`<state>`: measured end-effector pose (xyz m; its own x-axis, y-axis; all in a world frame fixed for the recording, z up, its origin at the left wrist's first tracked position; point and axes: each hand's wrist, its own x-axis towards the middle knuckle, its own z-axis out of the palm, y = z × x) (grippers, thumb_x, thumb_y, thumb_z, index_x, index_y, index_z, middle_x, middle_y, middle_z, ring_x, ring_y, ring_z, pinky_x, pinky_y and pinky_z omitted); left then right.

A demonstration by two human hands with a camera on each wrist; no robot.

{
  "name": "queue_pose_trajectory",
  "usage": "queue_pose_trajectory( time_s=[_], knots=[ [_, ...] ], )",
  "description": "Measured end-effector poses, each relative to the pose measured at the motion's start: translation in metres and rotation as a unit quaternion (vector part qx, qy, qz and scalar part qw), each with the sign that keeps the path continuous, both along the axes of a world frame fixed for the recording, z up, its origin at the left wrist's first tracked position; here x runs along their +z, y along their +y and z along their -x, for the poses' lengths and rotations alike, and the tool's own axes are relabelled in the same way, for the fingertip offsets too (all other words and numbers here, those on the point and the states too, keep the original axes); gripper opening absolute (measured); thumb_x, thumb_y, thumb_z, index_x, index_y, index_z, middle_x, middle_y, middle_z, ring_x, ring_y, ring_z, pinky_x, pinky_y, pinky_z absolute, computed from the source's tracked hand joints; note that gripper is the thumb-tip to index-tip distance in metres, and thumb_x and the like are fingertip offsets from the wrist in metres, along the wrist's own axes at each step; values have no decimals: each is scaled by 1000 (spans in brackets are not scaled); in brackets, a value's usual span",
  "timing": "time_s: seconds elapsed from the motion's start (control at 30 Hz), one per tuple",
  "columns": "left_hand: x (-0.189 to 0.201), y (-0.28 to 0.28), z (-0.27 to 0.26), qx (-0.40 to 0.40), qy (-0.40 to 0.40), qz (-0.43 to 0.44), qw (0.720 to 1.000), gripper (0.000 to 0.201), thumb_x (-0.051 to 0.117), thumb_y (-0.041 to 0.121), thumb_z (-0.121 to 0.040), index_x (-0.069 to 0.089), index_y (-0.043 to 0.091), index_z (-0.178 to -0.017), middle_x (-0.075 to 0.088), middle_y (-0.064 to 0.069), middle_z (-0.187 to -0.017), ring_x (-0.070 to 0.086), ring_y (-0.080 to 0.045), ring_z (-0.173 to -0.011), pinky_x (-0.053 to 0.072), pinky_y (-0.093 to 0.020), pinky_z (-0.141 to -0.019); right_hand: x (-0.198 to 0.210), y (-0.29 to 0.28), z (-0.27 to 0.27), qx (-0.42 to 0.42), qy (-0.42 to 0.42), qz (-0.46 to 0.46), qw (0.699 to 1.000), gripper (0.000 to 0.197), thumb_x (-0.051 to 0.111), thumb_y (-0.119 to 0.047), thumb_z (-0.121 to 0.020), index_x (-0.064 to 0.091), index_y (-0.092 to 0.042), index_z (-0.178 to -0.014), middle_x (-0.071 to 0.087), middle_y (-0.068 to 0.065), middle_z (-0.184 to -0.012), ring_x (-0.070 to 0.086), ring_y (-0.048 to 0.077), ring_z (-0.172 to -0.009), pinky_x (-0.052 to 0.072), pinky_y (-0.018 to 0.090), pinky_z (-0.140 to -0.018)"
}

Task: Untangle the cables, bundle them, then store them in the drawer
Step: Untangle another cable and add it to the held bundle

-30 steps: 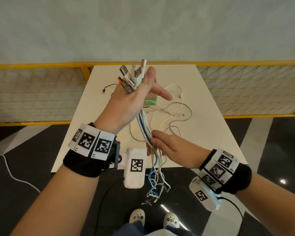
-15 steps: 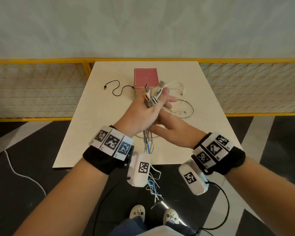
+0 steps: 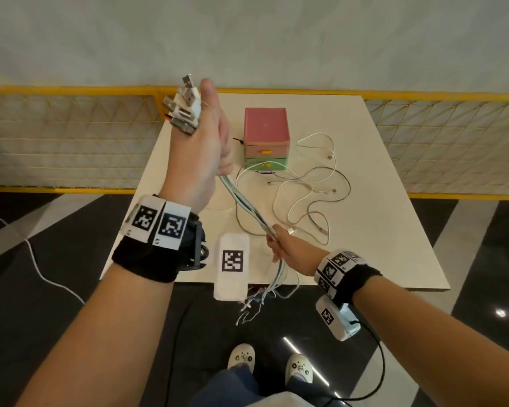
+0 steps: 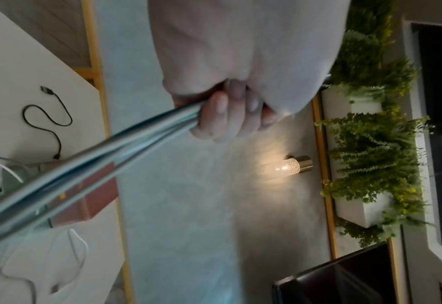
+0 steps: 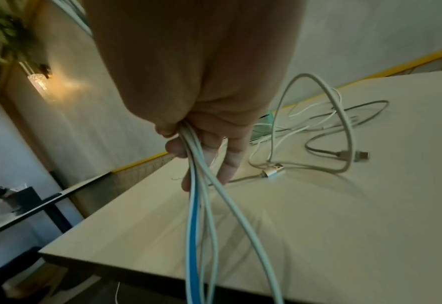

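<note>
My left hand (image 3: 203, 148) is raised above the table's left side and grips a bundle of white and blue cables (image 3: 244, 204) just below their USB plugs (image 3: 184, 108), which stick up past my thumb. The bundle runs taut down to my right hand (image 3: 282, 245), which grips it near the table's front edge. Its loose ends (image 3: 259, 301) hang below the table. In the left wrist view my fingers (image 4: 230, 115) curl round the cables (image 4: 84, 166). In the right wrist view the cables (image 5: 199, 205) leave my fist (image 5: 201, 127). The pink and green drawer box (image 3: 266, 139) stands mid-table.
Several loose white and grey cables (image 3: 309, 198) lie tangled on the white table (image 3: 394, 230) right of the box. A black cable (image 4: 48, 119) lies at the far left of the table. A yellow mesh fence (image 3: 71, 142) stands behind and beside the table.
My left hand rose and moved left with the plug ends. My right hand slid down the bundle toward the table's front edge, pulling the cables straight between both hands.
</note>
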<state>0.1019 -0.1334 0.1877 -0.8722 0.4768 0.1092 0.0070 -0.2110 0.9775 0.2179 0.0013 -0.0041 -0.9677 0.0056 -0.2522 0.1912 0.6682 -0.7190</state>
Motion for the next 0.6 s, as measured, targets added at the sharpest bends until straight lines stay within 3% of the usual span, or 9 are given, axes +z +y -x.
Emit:
queue_pose_trajectory(
  time_s=[0.03, 0.1, 0.17, 0.2, 0.27, 0.37, 0.47, 0.6],
  knots=[
    [-1, 0, 2, 5, 3, 8, 1000, 61, 34, 52, -101, 29, 20, -49, 21, 4, -42, 14, -13, -36, 13, -20, -42, -1, 3, 3, 19, -34, -16, 999, 13, 46, -18, -95, 42, -16, -108, 57, 6, -98, 60, 21, -88, 49, 49, -90],
    [-3, 0, 8, 2, 6, 29, 1000, 60, 38, 50, -100, 32, 20, -49, 23, 5, -42, 15, -13, -36, 13, -20, -42, 1, 10, 11, 95, -112, -69, 987, 52, 68, -20, -82, 42, -18, -127, 49, 6, -127, 50, 22, -115, 39, 43, -105],
    [-7, 1, 13, -18, 12, 68, 997, 56, 45, 49, -99, 38, 21, -51, 26, 5, -45, 17, -12, -37, 14, -20, -42, 1, 19, 16, 132, -166, -123, 969, 85, 80, -17, -70, 32, -21, -141, 31, 3, -141, 37, 22, -127, 34, 41, -108],
    [-9, 2, 15, -29, 14, 88, 996, 54, 47, 49, -98, 40, 22, -52, 28, 5, -46, 18, -12, -37, 15, -20, -42, -2, 25, 20, 121, -167, -140, 968, 88, 79, -14, -70, 31, -20, -143, 28, 3, -142, 36, 23, -127, 36, 40, -107],
    [-17, 4, 17, -46, 21, 122, 991, 51, 51, 51, -96, 42, 21, -55, 29, 3, -48, 19, -12, -37, 16, -20, -42, -10, 32, 26, 57, -130, -145, 979, 75, 74, -10, -77, 36, -16, -141, 29, 7, -142, 45, 25, -121, 40, 34, -101],
    [-31, 8, 15, -70, 45, 153, 985, 52, 51, 53, -95, 44, 19, -56, 29, -10, -58, 21, -14, -37, 19, -20, -42, -22, 33, 34, -37, -110, -133, 984, 64, 64, -9, -84, 36, -16, -141, 32, 8, -144, 53, 28, -116, 42, 35, -100],
    [-39, 10, 15, -79, 44, 161, 983, 52, 48, 53, -95, 44, 18, -57, 29, -12, -59, 21, -14, -38, 20, -21, -43, -38, 28, 38, -42, -137, -148, 979, 62, 63, -8, -83, 39, -16, -139, 36, 8, -142, 51, 30, -117, 41, 37, -101],
    [-44, 10, 19, -71, 34, 166, 983, 53, 48, 53, -96, 43, 18, -57, 28, -7, -54, 22, -13, -37, 20, -21, -43, -49, 22, 38, -45, -111, -136, 983, 41, 62, -5, -80, 54, -10, -120, 52, 14, -122, 54, 32, -108, 42, 31, -88]
  ],
)
